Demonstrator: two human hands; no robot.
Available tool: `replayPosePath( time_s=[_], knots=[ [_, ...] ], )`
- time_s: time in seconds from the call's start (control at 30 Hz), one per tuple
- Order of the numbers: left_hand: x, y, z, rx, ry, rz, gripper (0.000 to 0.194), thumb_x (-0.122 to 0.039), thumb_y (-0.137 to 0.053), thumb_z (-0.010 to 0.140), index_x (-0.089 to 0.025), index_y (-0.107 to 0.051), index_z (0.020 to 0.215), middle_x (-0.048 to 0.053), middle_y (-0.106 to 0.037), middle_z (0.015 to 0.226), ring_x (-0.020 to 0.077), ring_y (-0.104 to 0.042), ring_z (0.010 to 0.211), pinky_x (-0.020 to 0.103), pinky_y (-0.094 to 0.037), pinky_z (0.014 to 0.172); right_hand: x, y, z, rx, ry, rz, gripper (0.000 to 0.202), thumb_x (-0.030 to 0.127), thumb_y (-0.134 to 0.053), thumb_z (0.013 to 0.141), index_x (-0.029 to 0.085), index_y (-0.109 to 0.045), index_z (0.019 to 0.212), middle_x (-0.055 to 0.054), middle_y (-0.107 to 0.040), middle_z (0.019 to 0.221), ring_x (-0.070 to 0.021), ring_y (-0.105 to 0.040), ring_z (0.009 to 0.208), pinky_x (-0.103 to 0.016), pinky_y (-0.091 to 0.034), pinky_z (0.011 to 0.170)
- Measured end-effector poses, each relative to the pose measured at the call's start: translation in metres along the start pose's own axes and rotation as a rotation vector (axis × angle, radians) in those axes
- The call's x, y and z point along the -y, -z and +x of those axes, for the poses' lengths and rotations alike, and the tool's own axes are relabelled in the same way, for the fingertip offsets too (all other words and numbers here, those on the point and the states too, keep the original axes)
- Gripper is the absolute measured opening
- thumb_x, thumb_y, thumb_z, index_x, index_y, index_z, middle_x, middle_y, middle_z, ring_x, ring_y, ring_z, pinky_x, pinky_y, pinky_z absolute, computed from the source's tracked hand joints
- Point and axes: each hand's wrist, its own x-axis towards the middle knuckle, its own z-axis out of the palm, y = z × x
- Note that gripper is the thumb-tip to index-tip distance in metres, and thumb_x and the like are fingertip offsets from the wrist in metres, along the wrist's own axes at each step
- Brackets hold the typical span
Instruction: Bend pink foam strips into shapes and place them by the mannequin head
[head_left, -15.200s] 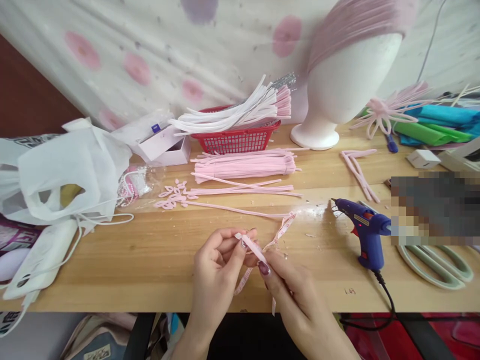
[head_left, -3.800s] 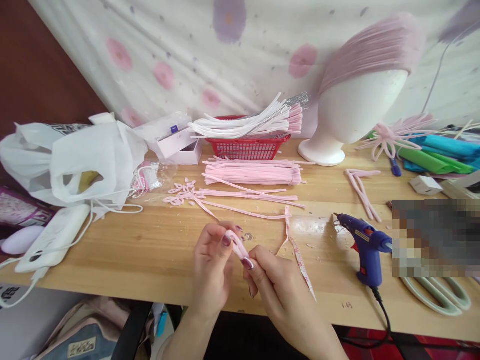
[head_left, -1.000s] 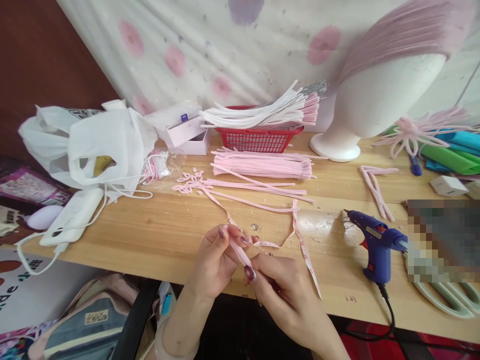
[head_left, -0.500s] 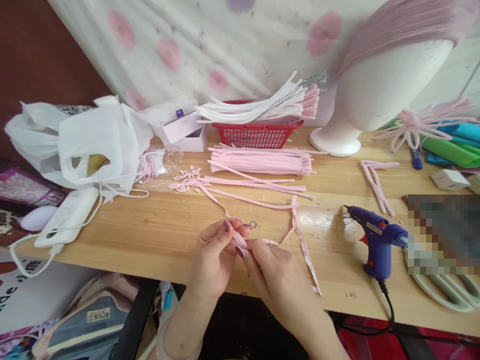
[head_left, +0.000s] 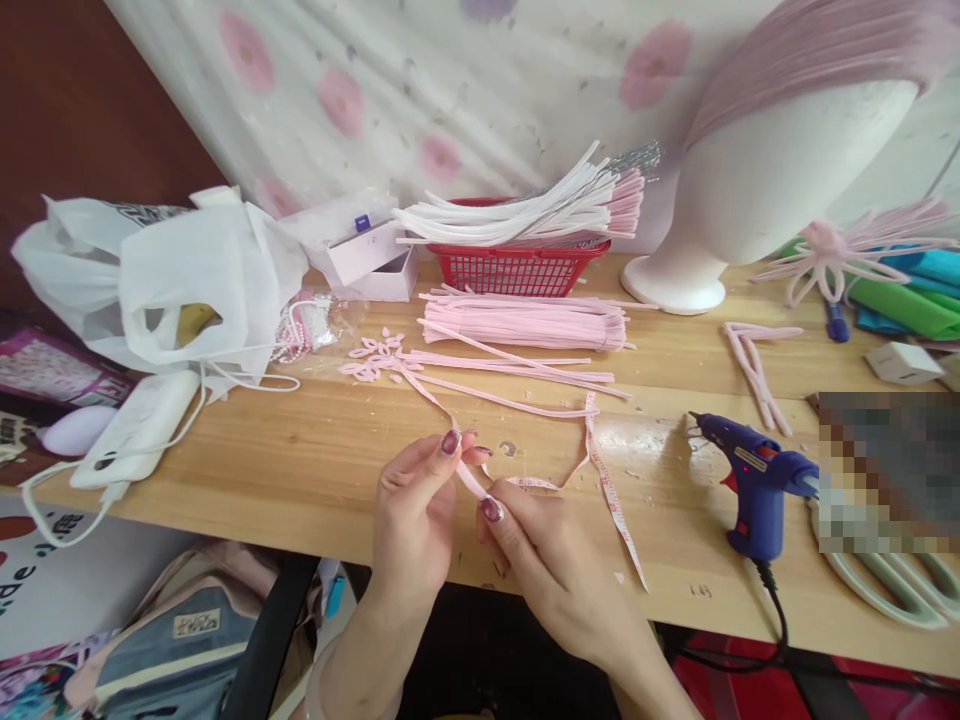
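A short pale pink strip is stretched between my two hands near the table's front edge. My left hand pinches its upper end between thumb and fingers. My right hand grips the lower end, thumb on top. I cannot tell whether the strip is a pipe cleaner or part of the tape measure, which runs close behind both hands. A thin pink band leads from my left fingers toward small looped pink petals. Loose pink pipe cleaners lie beyond my hands.
A pink pipe-cleaner bundle lies before a red basket. To the right are a blue glue gun, scissors and a white mannequin head. Plastic bags and a power strip stand left.
My hands have drawn slightly apart, exposing more of the pink strip. The right thumb has turned to lie on top of it, and my left fingers have shifted a little.
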Motion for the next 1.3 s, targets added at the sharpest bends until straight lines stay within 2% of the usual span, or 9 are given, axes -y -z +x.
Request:
replayPosePath(
  time_s=[0.17,0.4,0.53,0.63,0.73,0.9,1.0,1.2,1.3],
  knots=[
    [0.009,0.007,0.005,0.032,-0.138,0.122,0.023,-0.043,-0.086,0.068,-0.021,-0.08,0.073,0.001,-0.075,0.067,0.0156,-0.068,0.075,0.026,-0.052,0.079,0.0,0.0,0.003,-0.027,-0.128,0.28,0.045,0.041,-0.033,0.106,0.02,-0.049,0.07,0.006,-0.045,0.052,-0.0089,-0.044,0.048,-0.021,-0.035,0.052],
    [0.013,0.008,0.001,-0.052,-0.271,0.224,0.014,-0.037,-0.084,0.073,-0.023,-0.08,0.076,-0.002,-0.074,0.067,0.0115,-0.065,0.065,0.021,-0.051,0.068,-0.003,-0.003,0.006,-0.14,-0.136,0.249,0.046,0.041,-0.039,0.105,0.017,-0.059,0.071,0.006,-0.046,0.046,-0.0079,-0.042,0.042,-0.02,-0.034,0.049],
    [0.008,0.0,-0.003,-0.064,-0.185,0.095,0.019,-0.039,-0.087,0.067,-0.022,-0.079,0.07,0.001,-0.074,0.063,0.0197,-0.073,0.076,0.03,-0.055,0.079,-0.005,-0.01,0.003,-0.181,-0.097,0.36,0.049,0.041,-0.038,0.105,0.018,-0.055,0.064,0.007,-0.041,0.038,-0.0072,-0.037,0.034,-0.02,-0.034,0.043],
    [0.002,-0.003,-0.002,-0.039,-0.141,0.029,0.023,-0.041,-0.091,0.06,-0.022,-0.079,0.068,0.001,-0.073,0.06,0.0224,-0.075,0.077,0.034,-0.055,0.083,-0.007,-0.013,0.001,-0.174,-0.025,0.378,0.047,0.039,-0.038,0.105,0.018,-0.057,0.067,0.007,-0.043,0.039,-0.0075,-0.039,0.035,-0.02,-0.038,0.046],
    [-0.002,-0.001,0.001,-0.019,-0.142,0.058,0.023,-0.041,-0.09,0.06,-0.023,-0.079,0.066,0.0,-0.073,0.059,0.0204,-0.073,0.076,0.032,-0.054,0.081,-0.007,-0.01,0.002,-0.08,-0.022,0.398,0.041,0.039,-0.039,0.105,0.018,-0.06,0.076,0.006,-0.046,0.047,-0.0085,-0.043,0.042,-0.02,-0.04,0.05],
    [-0.002,0.005,0.009,0.02,-0.093,0.183,0.022,-0.04,-0.088,0.066,-0.02,-0.078,0.066,0.001,-0.074,0.065,0.0127,-0.064,0.064,0.026,-0.05,0.072,-0.008,-0.003,0.007,0.054,-0.105,0.583,0.044,0.048,-0.041,0.102,0.016,-0.062,0.081,0.005,-0.046,0.052,-0.0093,-0.039,0.047,-0.022,-0.033,0.05],
    [-0.002,0.007,0.01,0.072,-0.095,0.223,0.022,-0.038,-0.089,0.065,-0.02,-0.077,0.068,0.001,-0.074,0.068,0.0126,-0.065,0.069,0.023,-0.05,0.07,-0.009,-0.001,0.01,0.069,-0.134,0.613,0.043,0.049,-0.043,0.102,0.016,-0.063,0.084,0.005,-0.046,0.054,-0.0097,-0.038,0.05,-0.023,-0.031,0.052],
    [-0.005,0.014,0.01,0.292,-0.054,0.312,0.017,-0.025,-0.087,0.07,-0.017,-0.072,0.07,0.0,-0.07,0.072,0.0106,-0.062,0.067,0.021,-0.049,0.063,-0.011,0.0,0.012,0.033,-0.199,0.716,0.039,0.049,-0.048,0.1,0.017,-0.056,0.079,0.008,-0.038,0.054,-0.0088,-0.031,0.048,-0.025,-0.025,0.051],
    [-0.003,0.015,0.009,0.32,-0.042,0.252,0.021,-0.022,-0.085,0.073,-0.019,-0.071,0.088,-0.002,-0.068,0.073,0.0092,-0.063,0.065,0.019,-0.048,0.06,-0.011,-0.001,0.01,0.033,-0.217,0.707,0.038,0.047,-0.047,0.101,0.017,-0.055,0.079,0.007,-0.04,0.054,-0.0087,-0.032,0.049,-0.025,-0.025,0.051]
  ],
)
